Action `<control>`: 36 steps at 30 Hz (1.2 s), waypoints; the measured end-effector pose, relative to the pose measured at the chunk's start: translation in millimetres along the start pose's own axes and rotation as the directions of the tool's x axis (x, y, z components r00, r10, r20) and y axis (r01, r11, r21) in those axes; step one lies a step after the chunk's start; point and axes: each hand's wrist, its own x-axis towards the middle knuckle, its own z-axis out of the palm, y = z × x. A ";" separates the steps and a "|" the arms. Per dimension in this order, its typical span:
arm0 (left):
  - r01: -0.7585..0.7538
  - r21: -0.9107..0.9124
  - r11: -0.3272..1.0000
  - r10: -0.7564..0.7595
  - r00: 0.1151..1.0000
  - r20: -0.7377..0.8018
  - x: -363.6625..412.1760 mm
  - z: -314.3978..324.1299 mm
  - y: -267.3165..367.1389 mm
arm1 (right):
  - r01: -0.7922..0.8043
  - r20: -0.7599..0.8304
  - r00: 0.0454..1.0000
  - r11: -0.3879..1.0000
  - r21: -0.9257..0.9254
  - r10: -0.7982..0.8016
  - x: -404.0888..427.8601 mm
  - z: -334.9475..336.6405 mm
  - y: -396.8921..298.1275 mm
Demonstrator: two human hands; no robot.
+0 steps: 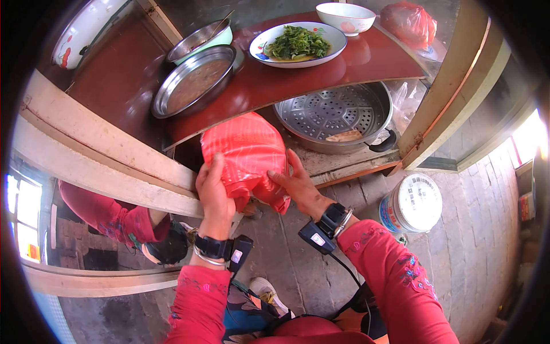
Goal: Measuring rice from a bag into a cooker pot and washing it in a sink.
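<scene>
A red plastic bag point(245, 150) with rows of pale print is held between my two hands at the opening of a cabinet's lower shelf. Its contents are hidden, and its gathered end hangs toward me. My left hand point(215, 193) grips the left side with the thumb on top. On the right side, my right hand point(298, 185) pinches the bag, thumb over the plastic. Just right of the bag, a metal steamer pot point(335, 107) with a perforated tray stands on the lower shelf. A pale brown piece of food point(344, 136) lies on that tray.
Above, the dark red shelf point(275, 92) bears a plate of cooked greens point(296, 45), a white bowl point(346, 18), a steel basin point(193, 84) and a green-sided bowl point(202, 38). Wooden door frames point(107, 144) flank both sides. A lidded white bucket point(412, 204) stands on the brick floor point(468, 258).
</scene>
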 end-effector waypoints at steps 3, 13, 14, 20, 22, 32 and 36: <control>-0.016 -0.266 0.964 0.020 1.000 0.014 -16.1 -5.4 -17.2 | 0.042 -0.082 0.993 0.900 -0.434 -0.086 28.5 -20.6 38.6; -0.295 0.634 0.715 0.338 0.940 0.056 -46.9 -19.8 -106.1 | 0.096 -0.114 0.986 0.975 -0.200 -0.120 23.0 -13.7 53.7; -0.275 0.594 0.756 0.297 0.953 0.063 -46.0 -27.0 -114.5 | 0.079 -0.113 0.989 0.981 -0.175 -0.099 21.1 -8.4 50.7; 0.021 0.115 0.993 -0.019 1.000 -0.017 -40.7 8.4 -157.7 | 0.229 -0.061 0.963 0.916 -0.330 -0.263 30.3 -35.9 56.6; 0.062 -0.080 0.995 -0.059 0.998 0.033 -5.4 -46.1 -165.7 | 0.239 0.009 0.963 0.841 -0.485 -0.268 28.0 -7.4 50.3; 0.145 0.051 0.988 -0.151 0.981 0.122 61.4 -62.9 -152.8 | 0.215 0.207 0.974 0.635 -0.742 -0.088 28.6 -11.9 31.9; 0.229 0.682 0.695 -0.126 0.972 -0.198 55.8 -21.2 -120.5 | 0.085 0.068 0.996 0.895 -0.437 -0.061 34.1 -34.5 22.7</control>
